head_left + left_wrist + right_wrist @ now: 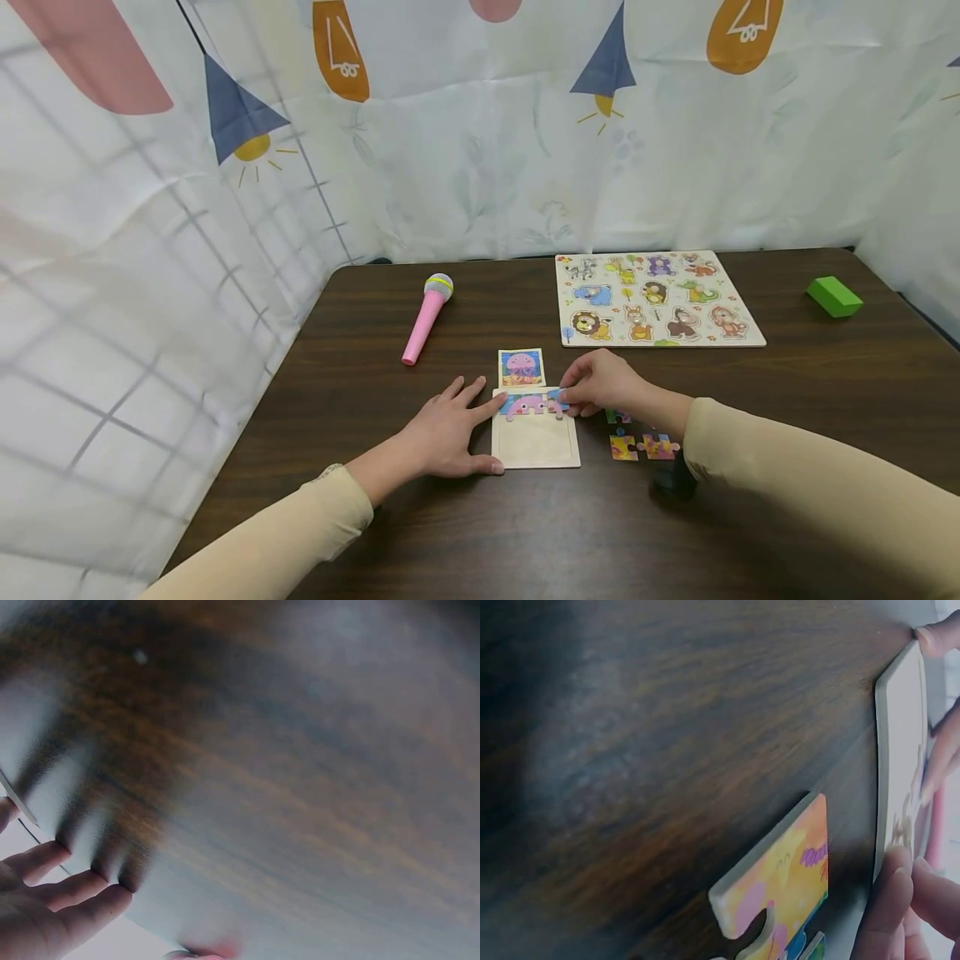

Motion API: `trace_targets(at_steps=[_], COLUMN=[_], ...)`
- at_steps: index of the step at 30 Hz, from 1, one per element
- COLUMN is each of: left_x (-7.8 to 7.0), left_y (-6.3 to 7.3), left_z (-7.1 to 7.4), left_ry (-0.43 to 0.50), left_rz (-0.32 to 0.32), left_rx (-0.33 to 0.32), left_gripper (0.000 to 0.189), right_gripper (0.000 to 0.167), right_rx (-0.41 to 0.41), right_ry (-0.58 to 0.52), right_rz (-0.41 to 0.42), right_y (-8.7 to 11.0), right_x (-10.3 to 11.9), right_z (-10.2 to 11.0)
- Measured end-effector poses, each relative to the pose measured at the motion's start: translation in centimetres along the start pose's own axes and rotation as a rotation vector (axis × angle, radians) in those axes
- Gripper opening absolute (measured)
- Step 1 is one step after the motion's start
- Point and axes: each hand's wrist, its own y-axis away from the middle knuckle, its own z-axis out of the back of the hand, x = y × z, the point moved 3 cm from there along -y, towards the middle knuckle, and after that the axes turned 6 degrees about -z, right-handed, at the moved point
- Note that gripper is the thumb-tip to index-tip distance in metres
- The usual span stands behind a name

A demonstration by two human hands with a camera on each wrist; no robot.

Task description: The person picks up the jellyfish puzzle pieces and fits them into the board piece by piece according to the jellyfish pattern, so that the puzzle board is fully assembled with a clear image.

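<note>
My left hand (450, 429) rests with spread fingers at the left side of a pale wooden puzzle tray (534, 443). Its index fingertip touches the top left corner of the tray and its thumb lies at the lower left corner. Joined pieces with a pink animal (525, 405) fill part of the tray's top row. Between thumb and fingers my right hand (609, 385) pinches a blue and pink puzzle piece (554, 397) at the top right corner. In the right wrist view, the fingertips (895, 881) meet at the tray's edge, and the piece is mostly hidden.
A jellyfish picture card (521, 367) lies right behind the tray. Loose puzzle pieces (623, 447) sit under and beside the right forearm. Farther back are a pink toy microphone (425, 324), an animal puzzle board (628, 319) and a green block (834, 297). A patterned curtain (480, 167) hangs behind the table.
</note>
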Motion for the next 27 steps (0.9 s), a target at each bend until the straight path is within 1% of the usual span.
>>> trace_targets(at_steps=[5,14,21,27], left_x=[-0.1,-0.1,-0.1,-0.1], left_y=[0.0,0.0,0.1,0.1], left_z=[0.1,0.1,0.1,0.1], left_ry=[0.001,0.009,0.014,0.015], left_rz=[-0.001,0.003,-0.001,0.0], left_rx=[0.005,0.01,0.0,0.002], left_gripper=[0.092,0.092,0.092,0.091], right_gripper=[0.012,0.008,0.008,0.011], right_rx=[0.002,0.008,0.005,0.0], right_ry=[0.028,0.094,0.153,0.217], right_rz=[-0.005,-0.057,-0.052,-0.05], right_y=[-0.2,-0.6,-0.6,-0.7], right_x=[0.3,1.3,2.0,2.3], right_z=[-0.3,-0.4,-0.4,-0.5])
